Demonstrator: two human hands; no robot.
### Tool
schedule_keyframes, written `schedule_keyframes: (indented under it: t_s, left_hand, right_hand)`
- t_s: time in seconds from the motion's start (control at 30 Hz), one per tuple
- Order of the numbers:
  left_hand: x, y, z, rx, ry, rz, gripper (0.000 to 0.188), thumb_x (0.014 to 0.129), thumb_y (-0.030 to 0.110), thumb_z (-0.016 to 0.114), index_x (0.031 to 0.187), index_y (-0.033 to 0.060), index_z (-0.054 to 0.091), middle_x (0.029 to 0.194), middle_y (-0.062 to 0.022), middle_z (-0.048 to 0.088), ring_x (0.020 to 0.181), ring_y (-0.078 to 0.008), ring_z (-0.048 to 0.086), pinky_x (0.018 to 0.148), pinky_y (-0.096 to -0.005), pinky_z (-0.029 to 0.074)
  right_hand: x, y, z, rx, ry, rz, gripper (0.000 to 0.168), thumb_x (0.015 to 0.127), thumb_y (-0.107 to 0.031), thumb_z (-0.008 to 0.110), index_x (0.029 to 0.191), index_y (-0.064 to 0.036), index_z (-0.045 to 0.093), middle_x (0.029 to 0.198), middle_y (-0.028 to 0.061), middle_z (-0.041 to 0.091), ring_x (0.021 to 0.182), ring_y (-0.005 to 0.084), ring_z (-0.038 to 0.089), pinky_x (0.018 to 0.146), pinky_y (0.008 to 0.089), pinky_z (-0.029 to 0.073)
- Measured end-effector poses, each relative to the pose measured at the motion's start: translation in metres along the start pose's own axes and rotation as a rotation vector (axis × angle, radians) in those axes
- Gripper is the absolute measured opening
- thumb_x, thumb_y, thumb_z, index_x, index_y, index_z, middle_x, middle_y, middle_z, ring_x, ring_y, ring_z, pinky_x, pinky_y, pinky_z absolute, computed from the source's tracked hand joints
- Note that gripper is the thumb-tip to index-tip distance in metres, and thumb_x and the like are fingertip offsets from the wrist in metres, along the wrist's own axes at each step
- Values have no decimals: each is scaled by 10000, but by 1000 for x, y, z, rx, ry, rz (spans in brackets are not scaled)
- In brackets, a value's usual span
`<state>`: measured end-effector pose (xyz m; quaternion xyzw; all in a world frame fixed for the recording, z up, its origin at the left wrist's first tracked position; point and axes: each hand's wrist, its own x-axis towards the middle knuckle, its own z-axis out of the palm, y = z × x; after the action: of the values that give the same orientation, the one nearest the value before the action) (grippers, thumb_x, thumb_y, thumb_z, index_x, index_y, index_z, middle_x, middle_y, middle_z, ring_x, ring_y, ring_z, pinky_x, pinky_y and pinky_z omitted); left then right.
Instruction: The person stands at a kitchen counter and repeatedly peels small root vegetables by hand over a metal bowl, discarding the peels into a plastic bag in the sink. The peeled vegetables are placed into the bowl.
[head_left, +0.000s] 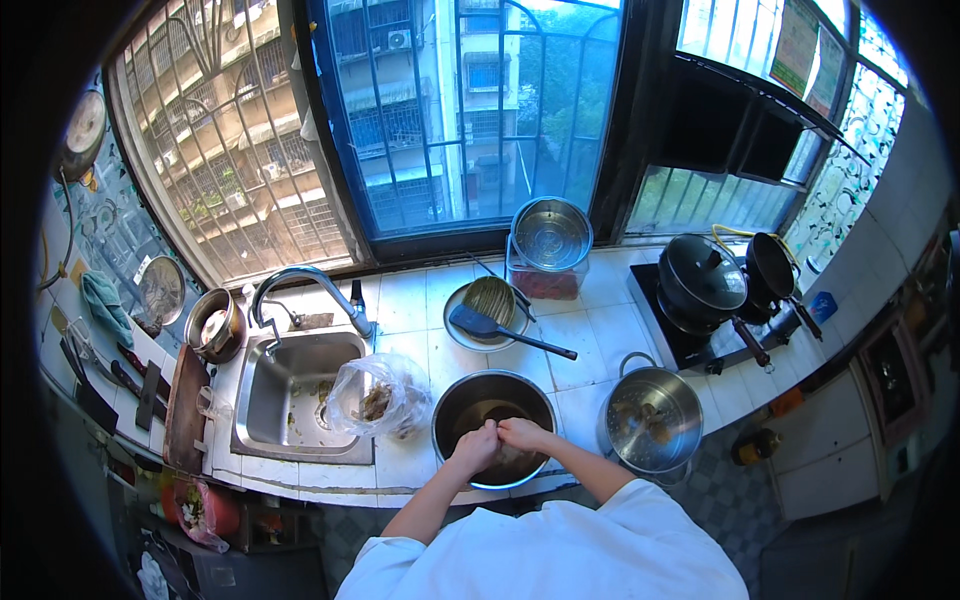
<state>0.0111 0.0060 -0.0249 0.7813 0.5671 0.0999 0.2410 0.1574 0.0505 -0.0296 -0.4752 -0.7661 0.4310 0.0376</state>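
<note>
A large round metal pot (452, 420) with brownish contents stands at the counter's front edge. Above its opening, my left hand (478, 447) and my right hand (523, 435) meet at the fingertips. Something small and pale seems to be between or just under the fingers; what it is cannot be told. To the left is a clear plastic bag (346, 411) with brown scraps in it. On the right stands a steel steamer pot (628, 390) with holes in its base and a few brownish pieces inside. Behind the round pot, a dark spatula (480, 325) lies across a plate.
A steel sink (281, 375) with a curved faucet (300, 271) is at left, beside a wooden cutting board (185, 412) and a small pot (232, 341). A lidded wok (694, 300) and a smaller pan (769, 262) sit on the stove at right. A metal basin (551, 232) stands by the window.
</note>
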Motion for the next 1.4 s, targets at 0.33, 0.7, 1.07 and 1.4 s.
schedule_keyframes:
  t_s: [0.33,0.7,1.07,1.4]
  left_hand:
    - [-3,10,-15,45,23,21,254,810,160,495,981,-5,404,795,-251,609,756,-402,614,665,-472,493]
    - [-4,2,-8,29,16,117,298,791,141,505,1023,-17,403,829,-245,607,765,-395,608,652,-466,491]
    - [0,8,-19,-106,-34,23,193,830,119,434,984,5,453,817,-276,593,786,-416,596,675,-485,469]
    - [6,-3,-30,-1106,-336,-360,246,816,20,363,985,67,535,677,-12,502,539,-106,456,472,-233,377]
  right_hand:
    - [-9,-5,-2,6,102,-62,333,878,-265,407,907,-10,618,942,213,618,915,376,578,816,460,440]
    - [-3,2,-11,-62,-39,-97,335,870,-268,412,911,-18,631,942,210,621,904,369,581,804,451,443]
    - [-16,2,-17,-10,-26,-194,281,907,-270,405,897,-44,572,854,175,607,827,339,576,722,419,443]
    - [-20,-7,-19,73,55,-268,252,922,-251,412,846,-51,543,806,160,605,771,330,588,669,417,449]
